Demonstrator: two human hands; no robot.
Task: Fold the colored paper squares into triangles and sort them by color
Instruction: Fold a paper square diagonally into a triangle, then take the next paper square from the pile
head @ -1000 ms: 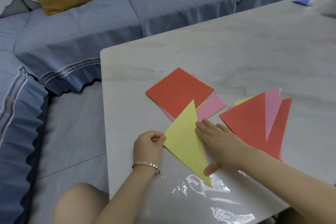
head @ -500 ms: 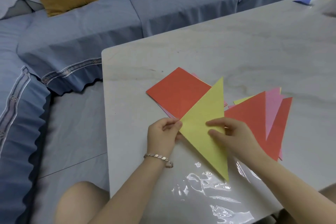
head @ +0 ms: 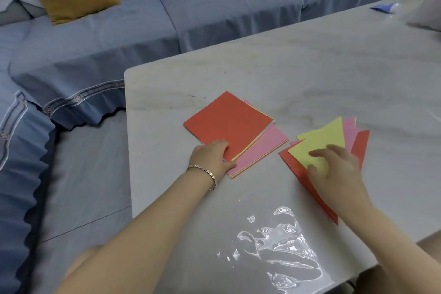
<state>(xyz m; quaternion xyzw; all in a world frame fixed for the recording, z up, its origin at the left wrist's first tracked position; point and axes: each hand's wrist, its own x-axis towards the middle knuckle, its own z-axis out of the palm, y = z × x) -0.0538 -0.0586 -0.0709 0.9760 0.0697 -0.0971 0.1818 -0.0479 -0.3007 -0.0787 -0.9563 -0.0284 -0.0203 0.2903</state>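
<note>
**Student:** Where do the papers lie, and what do the hands do?

**Tutor:** The stack of unfolded squares sits mid-table (head: 286, 67), with the red square (head: 226, 124) uppermost and pink squares (head: 260, 150) fanned out beneath. At its 3 o'clock lies the folded pile: a yellow triangle (head: 319, 142) on top of red triangles (head: 300, 171) and a pink triangle (head: 349, 131). The right hand (head: 334, 167) lies on the yellow triangle, fingers spread and flat, somewhat blurred. The left hand (head: 211, 154) covers the stack's 6 o'clock corner, fingers bent over the red square. Whether it pinches the sheet or merely rests there cannot be told.

**Student:** What could go wrong from here?

**Tutor:** Likely two things. The folded pile mixes yellow, red and pink, so sorting seems undone, and leaving the yellow triangle there would bury the colours together. The squares are also thin and loosely fanned, so a lift at that corner may drag two sheets or skew the stack.
</note>
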